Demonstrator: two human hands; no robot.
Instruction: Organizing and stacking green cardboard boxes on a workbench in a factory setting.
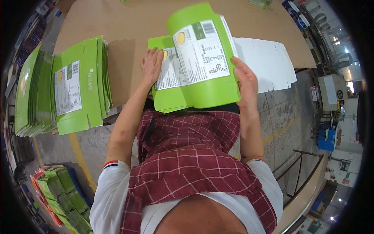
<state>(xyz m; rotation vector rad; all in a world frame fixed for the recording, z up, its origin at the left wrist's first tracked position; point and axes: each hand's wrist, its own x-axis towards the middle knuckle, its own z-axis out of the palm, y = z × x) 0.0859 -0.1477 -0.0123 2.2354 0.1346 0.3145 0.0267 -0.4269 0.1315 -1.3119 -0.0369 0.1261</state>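
Observation:
A green printed cardboard box blank [214, 91] with a white label panel bends up in a curve in front of me. My right hand [246, 80] grips its right edge between thumb and fingers. Beneath it lies a small stack of like green blanks [165, 99]. My left hand [151, 64] rests with outstretched fingers on the left side of that stack, near its label panel. To the right, a blank with its plain white side up [269, 64] reaches past the table edge, its left part hidden behind the curved blank.
At the table's left stand thick stacks of green blanks [93, 78], [33, 93]. The brown tabletop [128, 23] spreads ahead. Lower left, bundles of green and orange cardboard [62, 191] sit low. A metal rail [298, 175] and a blue bin [326, 138] are at the right.

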